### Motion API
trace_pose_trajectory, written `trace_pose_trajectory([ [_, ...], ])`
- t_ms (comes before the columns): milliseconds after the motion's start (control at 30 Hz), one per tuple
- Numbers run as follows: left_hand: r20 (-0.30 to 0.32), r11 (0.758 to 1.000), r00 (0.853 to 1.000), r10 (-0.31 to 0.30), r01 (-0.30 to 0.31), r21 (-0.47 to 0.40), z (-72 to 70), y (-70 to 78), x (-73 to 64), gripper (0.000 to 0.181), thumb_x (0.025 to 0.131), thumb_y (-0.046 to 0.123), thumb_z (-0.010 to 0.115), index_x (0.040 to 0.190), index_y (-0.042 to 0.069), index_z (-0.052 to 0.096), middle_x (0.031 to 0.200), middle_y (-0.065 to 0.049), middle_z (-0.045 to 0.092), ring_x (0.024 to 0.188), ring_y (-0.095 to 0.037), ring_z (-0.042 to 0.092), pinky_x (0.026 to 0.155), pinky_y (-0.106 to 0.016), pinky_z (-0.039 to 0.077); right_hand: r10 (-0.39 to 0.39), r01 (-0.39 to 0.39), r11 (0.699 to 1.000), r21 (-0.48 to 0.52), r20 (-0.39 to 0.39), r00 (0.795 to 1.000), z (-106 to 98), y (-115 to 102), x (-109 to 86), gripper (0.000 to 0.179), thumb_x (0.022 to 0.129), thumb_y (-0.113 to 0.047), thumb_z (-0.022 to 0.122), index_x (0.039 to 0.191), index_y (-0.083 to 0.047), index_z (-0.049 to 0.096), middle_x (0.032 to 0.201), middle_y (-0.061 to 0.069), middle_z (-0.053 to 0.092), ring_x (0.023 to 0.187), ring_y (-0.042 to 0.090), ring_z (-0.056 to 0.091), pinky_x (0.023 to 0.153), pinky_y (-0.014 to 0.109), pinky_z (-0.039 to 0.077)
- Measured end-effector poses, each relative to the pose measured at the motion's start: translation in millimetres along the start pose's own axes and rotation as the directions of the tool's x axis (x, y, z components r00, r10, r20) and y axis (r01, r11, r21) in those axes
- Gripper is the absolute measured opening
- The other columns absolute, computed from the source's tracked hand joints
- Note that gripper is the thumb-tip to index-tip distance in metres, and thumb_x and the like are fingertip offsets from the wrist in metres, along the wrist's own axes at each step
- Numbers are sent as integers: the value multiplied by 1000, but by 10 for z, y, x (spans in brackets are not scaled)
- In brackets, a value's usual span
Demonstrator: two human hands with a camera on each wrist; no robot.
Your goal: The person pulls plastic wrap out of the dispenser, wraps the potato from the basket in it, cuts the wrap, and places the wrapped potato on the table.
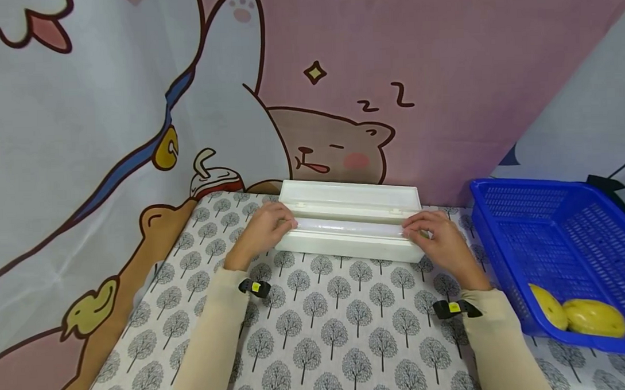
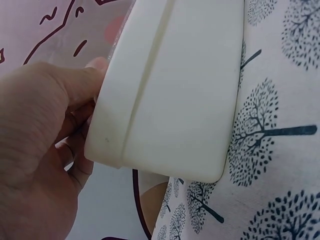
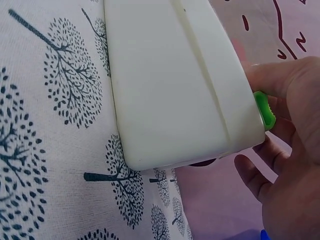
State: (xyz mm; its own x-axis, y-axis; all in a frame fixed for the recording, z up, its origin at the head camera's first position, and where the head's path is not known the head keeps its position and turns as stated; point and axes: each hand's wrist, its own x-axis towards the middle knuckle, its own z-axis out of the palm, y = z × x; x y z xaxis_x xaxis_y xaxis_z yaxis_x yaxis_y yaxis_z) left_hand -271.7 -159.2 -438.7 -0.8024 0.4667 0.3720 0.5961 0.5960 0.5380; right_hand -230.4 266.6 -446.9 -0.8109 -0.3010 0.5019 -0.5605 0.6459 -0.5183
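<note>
A long white cling film dispenser box (image 1: pixel 345 250) lies on the table against the wall, its lid (image 1: pixel 351 195) swung back. Inside it a pale, shiny roll of cling film (image 1: pixel 344 226) shows. At the box's left end my left hand (image 1: pixel 264 231) pinches the film between thumb and fingers by the front rim. My right hand (image 1: pixel 440 242) does the same at the right end. Close to the right fingers, a green slider (image 3: pixel 266 111) sticks out at the box's top edge in the right wrist view. The box front hides the fingertips from both wrist cameras.
To the right stands a blue plastic basket (image 1: pixel 531 184) holding two yellow fruits (image 1: pixel 596 317). The table is covered with a tree-print cloth (image 1: pixel 342 314). A cartoon-printed wall sheet (image 1: pixel 443 98) rises directly behind the box.
</note>
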Motion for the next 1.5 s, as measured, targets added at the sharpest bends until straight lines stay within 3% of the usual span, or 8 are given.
trace_pose_trajectory([
  [233, -15, 998, 998, -61, 61, 6, 4, 55, 6, 14, 108, 16, 73, 104, 4, 80, 110, -11, 78, 100, -29, 68, 94, -48, 57, -5, 4, 1000, -14, -58, 998, 10, -20, 18, 5, 99, -1, 79, 96, -2, 81, 107, 13, 78, 109, 35, 63, 91, 42, 45],
  [633, -18, 998, 998, -57, 56, -28, 4, 115, 34, 18, 113, 16, 66, 110, 5, 79, 91, -5, 75, 62, -13, 45, 67, -37, 50, 32, -34, 999, -21, -115, 993, 15, -49, 19, 7, 102, 2, 76, 101, -4, 80, 99, 11, 80, 84, 25, 63, 75, 30, 43],
  [800, -34, 998, 998, -50, 49, -38, 2, 156, 45, 16, 113, 11, 62, 109, 6, 77, 104, -6, 82, 55, -11, 41, 95, -48, 56, 62, -63, 998, -4, -111, 992, 2, -62, 15, 9, 105, 1, 71, 104, -4, 79, 82, 8, 73, 60, 18, 49, 58, 26, 38],
  [967, -37, 996, 996, -77, 75, -53, -4, 194, 42, 17, 115, 12, 60, 109, 8, 75, 107, -6, 83, 55, -12, 47, 127, -62, 33, 70, -68, 997, 23, -106, 992, -2, -80, 28, 10, 108, -1, 68, 105, -5, 77, 87, 8, 77, 58, 12, 47, 56, 24, 38],
  [1100, -58, 996, 995, -77, 73, -59, -11, 193, 40, 18, 116, 14, 59, 108, 9, 74, 103, -5, 82, 55, -13, 47, 98, -50, 56, 74, -68, 996, 59, -100, 992, -13, -101, 29, 12, 110, -2, 66, 105, -6, 76, 85, 7, 75, 55, 10, 43, 53, 25, 37],
  [1200, -82, 996, 994, -68, 63, -63, -14, 170, 41, 18, 115, 14, 60, 108, 10, 76, 101, -3, 82, 55, -12, 46, 68, -39, 52, 70, -63, 996, 67, -108, 992, -28, -109, 32, 14, 110, -2, 65, 103, -6, 76, 73, 4, 64, 54, 10, 41, 52, 25, 35],
  [1300, -113, 997, 993, -43, 35, -72, -23, 144, 39, 17, 114, 14, 63, 107, 9, 77, 98, -3, 81, 55, -13, 46, 58, -32, 47, 49, -41, 997, 70, -115, 992, -39, -97, 38, 14, 109, 1, 65, 102, -4, 76, 69, 3, 57, 54, 9, 40, 51, 25, 35],
  [1500, -134, 989, 991, -8, -12, -144, -59, 116, 24, 6, 109, 7, 69, 111, 5, 74, 100, -7, 81, 78, -27, 74, 67, -33, 59, 34, -22, 995, 99, -122, 992, -53, -88, 47, 15, 109, 3, 65, 101, -4, 75, 69, 3, 59, 54, 9, 41, 49, 24, 35],
])
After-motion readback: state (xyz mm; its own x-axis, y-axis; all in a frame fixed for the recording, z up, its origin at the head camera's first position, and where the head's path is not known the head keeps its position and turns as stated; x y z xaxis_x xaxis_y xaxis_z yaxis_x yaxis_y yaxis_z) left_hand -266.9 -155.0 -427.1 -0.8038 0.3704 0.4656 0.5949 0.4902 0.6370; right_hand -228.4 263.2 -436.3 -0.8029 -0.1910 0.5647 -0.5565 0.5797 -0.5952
